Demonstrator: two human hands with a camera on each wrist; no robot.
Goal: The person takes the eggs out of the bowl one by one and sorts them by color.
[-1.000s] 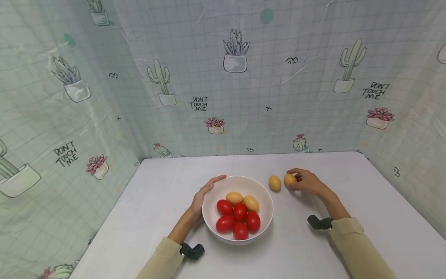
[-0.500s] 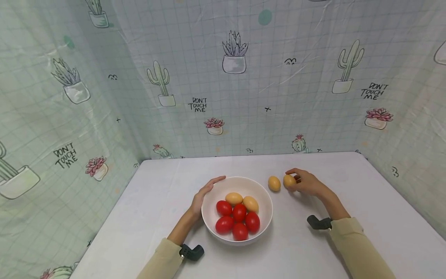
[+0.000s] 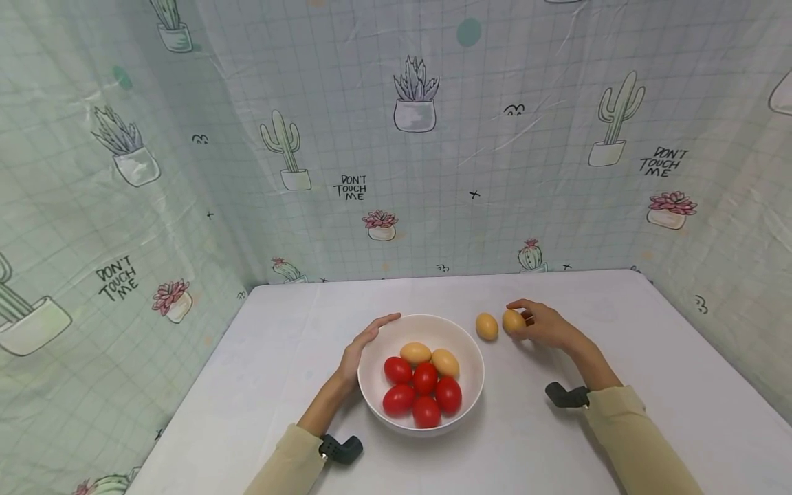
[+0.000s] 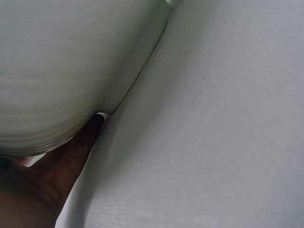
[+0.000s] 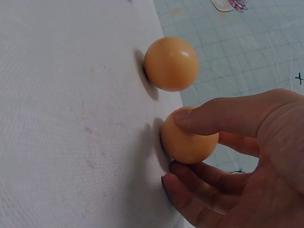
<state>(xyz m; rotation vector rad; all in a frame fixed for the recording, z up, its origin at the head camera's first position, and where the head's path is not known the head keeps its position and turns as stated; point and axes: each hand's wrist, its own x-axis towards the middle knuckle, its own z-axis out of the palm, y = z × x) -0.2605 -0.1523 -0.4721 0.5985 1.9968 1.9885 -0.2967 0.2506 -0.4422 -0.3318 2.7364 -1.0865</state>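
A white bowl (image 3: 370, 344) stands mid-table in the head view, holding two yellow eggs (image 3: 416, 353) and several red eggs (image 3: 424, 379). Along its left outer wall lies my left hand (image 3: 351, 354), fingers extended and touching the bowl; the left wrist view shows that hand (image 4: 61, 166) at the underside of the wall. To the bowl's right, my right hand (image 3: 544, 324) pinches a yellow egg (image 3: 512, 321) on the table. The right wrist view has the thumb across this egg (image 5: 190, 145) and fingers beneath. Another yellow egg (image 3: 487, 326) lies just left of it, apart.
The white table (image 3: 291, 316) ends at a cloth backdrop (image 3: 346, 89) printed with cacti, which also hangs at both sides. A dark camera mount sits on the left wrist (image 3: 342, 449) and another on the right wrist (image 3: 566, 395).
The head view has shifted very slightly. Both hands, the bowl and the eggs keep their places.
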